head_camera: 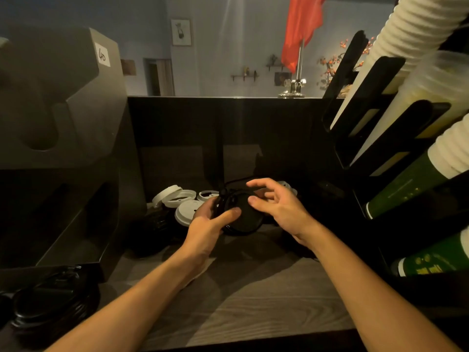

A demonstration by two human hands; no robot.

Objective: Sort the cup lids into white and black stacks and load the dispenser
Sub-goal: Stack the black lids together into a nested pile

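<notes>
My left hand [210, 219] grips a small stack of black lids [243, 217] above the wooden counter, thumb on top. My right hand [274, 204] hovers over the same stack with spread, relaxed fingers, the thumb tip touching the top lid. Several white lids [182, 199] lie loose on the counter just left of my hands. Another white lid [286, 185] peeks out behind my right hand. A pile of black lids [152, 224] sits in shadow left of the white ones.
A dark lid dispenser [63, 148] stands at the left with empty slots. A black rack [380, 138] at the right holds stacks of white and green cups. More black lids [50, 301] sit at the lower left. The wooden counter [253, 301] runs beneath my arms.
</notes>
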